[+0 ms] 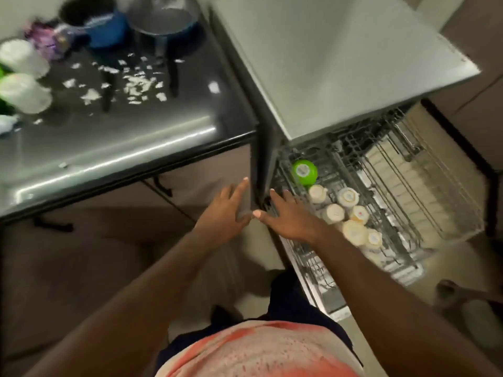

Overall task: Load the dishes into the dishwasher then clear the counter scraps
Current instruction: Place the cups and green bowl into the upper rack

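The dishwasher rack is pulled out at the right, under a grey counter. It holds a green cup and several cream cups, all upside down. My left hand is open, its straight fingers against the dark edge beside the rack. My right hand is open too, fingers spread over the rack's near left corner. Neither hand holds anything. White scraps lie scattered on the dark counter at the left.
At the counter's back stand a blue pot and a blue saucepan. Two white upturned cups and a purple wrapper sit at the far left. Cabinet doors are below the counter. A foot shows at right.
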